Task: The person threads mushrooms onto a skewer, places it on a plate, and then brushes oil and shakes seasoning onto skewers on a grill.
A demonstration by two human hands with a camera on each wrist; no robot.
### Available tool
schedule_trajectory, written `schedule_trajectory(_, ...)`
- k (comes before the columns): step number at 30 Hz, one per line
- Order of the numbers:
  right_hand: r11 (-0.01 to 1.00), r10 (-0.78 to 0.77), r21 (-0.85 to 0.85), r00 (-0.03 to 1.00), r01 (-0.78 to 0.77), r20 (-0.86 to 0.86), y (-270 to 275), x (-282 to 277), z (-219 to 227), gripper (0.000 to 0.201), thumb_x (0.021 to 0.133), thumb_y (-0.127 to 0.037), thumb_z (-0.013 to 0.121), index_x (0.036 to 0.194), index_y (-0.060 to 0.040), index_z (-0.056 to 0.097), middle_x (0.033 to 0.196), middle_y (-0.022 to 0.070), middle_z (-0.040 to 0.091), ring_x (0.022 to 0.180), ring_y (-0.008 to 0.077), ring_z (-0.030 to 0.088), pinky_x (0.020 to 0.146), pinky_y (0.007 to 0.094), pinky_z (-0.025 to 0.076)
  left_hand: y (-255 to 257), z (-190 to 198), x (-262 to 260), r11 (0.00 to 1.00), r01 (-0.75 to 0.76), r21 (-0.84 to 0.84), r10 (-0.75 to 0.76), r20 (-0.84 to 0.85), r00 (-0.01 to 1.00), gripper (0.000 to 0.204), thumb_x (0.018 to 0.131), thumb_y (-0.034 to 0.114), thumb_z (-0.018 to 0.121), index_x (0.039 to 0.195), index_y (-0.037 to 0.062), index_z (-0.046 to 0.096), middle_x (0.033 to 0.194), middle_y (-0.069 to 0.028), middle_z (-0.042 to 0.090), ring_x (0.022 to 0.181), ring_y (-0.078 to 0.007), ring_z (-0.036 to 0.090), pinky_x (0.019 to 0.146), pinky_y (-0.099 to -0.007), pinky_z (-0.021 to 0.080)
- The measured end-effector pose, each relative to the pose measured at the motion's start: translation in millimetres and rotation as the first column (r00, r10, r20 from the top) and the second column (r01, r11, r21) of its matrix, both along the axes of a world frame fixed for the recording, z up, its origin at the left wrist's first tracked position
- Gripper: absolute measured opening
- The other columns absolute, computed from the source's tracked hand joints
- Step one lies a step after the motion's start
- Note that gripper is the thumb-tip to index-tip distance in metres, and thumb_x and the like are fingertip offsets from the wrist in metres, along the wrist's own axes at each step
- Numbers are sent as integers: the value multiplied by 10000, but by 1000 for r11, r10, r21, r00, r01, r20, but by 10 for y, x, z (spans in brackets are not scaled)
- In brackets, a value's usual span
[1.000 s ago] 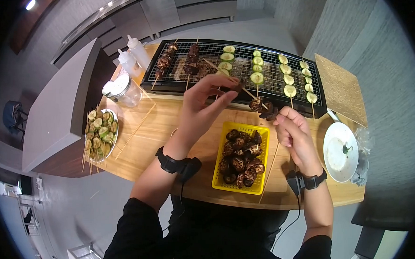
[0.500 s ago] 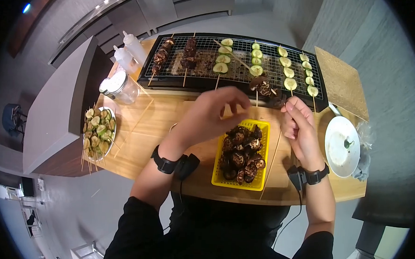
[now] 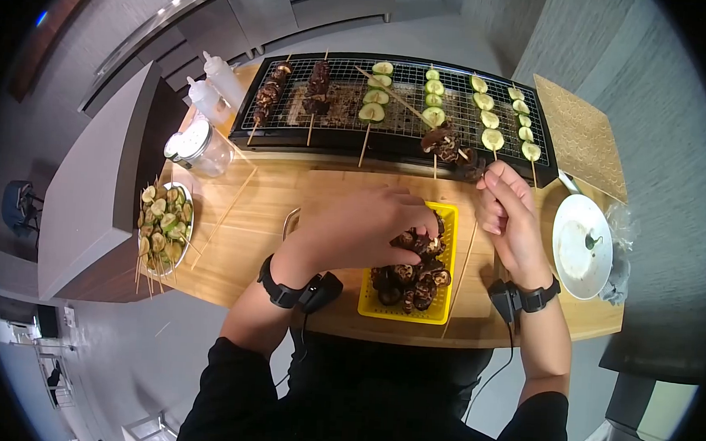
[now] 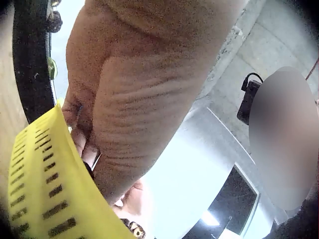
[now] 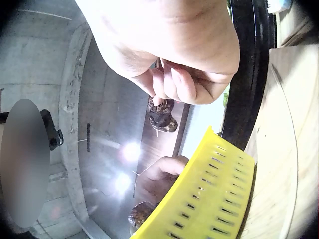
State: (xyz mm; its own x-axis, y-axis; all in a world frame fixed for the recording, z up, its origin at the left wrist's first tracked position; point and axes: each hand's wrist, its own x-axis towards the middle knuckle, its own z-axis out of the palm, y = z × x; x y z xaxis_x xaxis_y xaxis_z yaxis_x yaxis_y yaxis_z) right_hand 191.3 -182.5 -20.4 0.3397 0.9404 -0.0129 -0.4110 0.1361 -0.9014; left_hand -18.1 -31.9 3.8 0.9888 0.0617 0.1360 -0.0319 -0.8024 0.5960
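My right hand [image 3: 516, 221] pinches the near end of a wooden skewer. Dark scored mushrooms [image 3: 443, 142] are threaded on it, and its bare tip slants up and left over the grill. In the right wrist view the curled fingers [image 5: 172, 82] hold the skewer with the mushrooms hanging beyond them. My left hand [image 3: 361, 227] reaches over the left rim of a yellow basket [image 3: 402, 316], thumb and fingers spread above a heap of loose mushrooms [image 3: 425, 284]. Between thumb and fingers nothing is gripped. The left wrist view shows mostly the palm [image 4: 134, 104] beside the basket wall.
A black grill [image 3: 341, 144] spans the back, bearing mushroom skewers [image 3: 272, 95] and cucumber skewers [image 3: 488, 120]. To the left are squeeze bottles [image 3: 208, 97], a jar [image 3: 209, 151] and a plate of skewered slices [image 3: 165, 223]. A white pan [image 3: 570, 260] stands right; a bare skewer [image 3: 464, 266] lies beside the basket.
My left hand has let go of a mushroom on the skewer and come down toward me, over the basket. The right hand still holds the skewer, a little farther right than before.
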Motion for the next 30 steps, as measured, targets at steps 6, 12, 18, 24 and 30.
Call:
schedule_trajectory(6,1000,-5,0,1000,5,8,9,-1,-6,159,1074,-183,553,980,-60,588,649,-98,346,525,6,255,475,202,194,2,5,-17,1000,12,20,-12,-14,1000,322,805,197,830,1097,124,713,1084,-54,705,1106,-288,648,972,-394,503)
schedule_trajectory(12,1000,-24,-11,1000,24,4,7,-10,0,156,1072,-188,558,977,-68,586,646,-98,341,524,6,252,476,200,196,-9,67,-6,989,-16,-148,13,-22,1000,316,802,171,845,1081,104,713,1029,-58,688,1044,-259,654,909,-356,534)
schedule_trajectory(18,998,-62,18,998,62,-34,-1,-29,39,147,1065,-191,570,968,-81,576,644,-98,341,521,6,260,472,194,203,131,32,70,954,-132,-269,234,392,890,351,778,34,852,1088,61,690,1056,-57,656,968,-196,657,848,-298,552)
schedule_trajectory(24,996,-67,50,996,70,-56,-21,-28,32,139,1048,-188,584,956,-87,565,652,-92,350,531,8,275,478,190,218,289,-149,98,567,11,-824,512,362,779,355,928,-31,721,1265,9,618,1253,-45,666,1106,-125,654,919,-262,527)
schedule_trajectory(30,996,-42,74,998,45,-49,-28,-29,35,138,1044,-177,576,944,-82,564,651,-89,357,531,13,281,483,192,228,451,-191,91,364,32,-931,657,281,699,396,1021,42,618,1414,21,573,1288,-69,683,1187,-156,651,986,-271,511)
